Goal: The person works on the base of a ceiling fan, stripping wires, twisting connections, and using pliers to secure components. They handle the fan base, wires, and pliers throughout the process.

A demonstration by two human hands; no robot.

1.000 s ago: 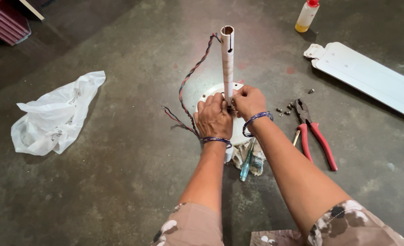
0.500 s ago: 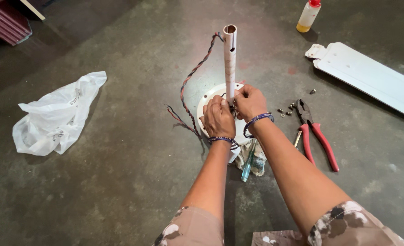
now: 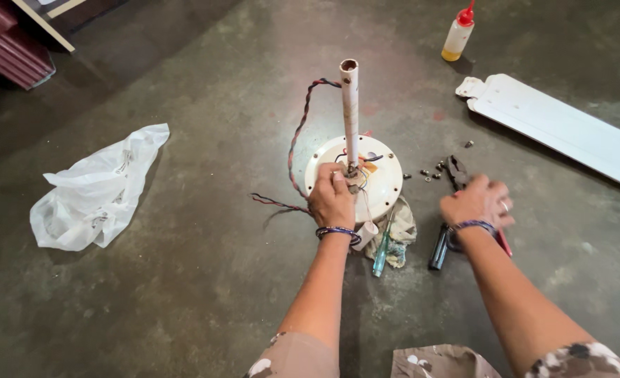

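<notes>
— Nearest first?
— Left hand (image 3: 332, 199) curled on the round white motor housing (image 3: 387, 183) on the rough concrete floor (image 3: 205, 294); right hand (image 3: 476, 203) blurred, fingers loosely bent over red-handled pliers (image 3: 458, 175), grip unclear.
— Beyond?
— Upright white tube (image 3: 350, 105), twisted wire (image 3: 297, 140).

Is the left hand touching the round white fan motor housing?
Touching: the head view shows the left hand resting on the white motor housing beside the pipe's base.

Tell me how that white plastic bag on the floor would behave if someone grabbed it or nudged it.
The white plastic bag lies crumpled and partly collapsed on the concrete floor, so it would probably be floppy and sag from whatever point is pinched. It looks thin and mostly empty, hence likely very light. Pushed, it would probably crumple or slide rather than roll.
</notes>
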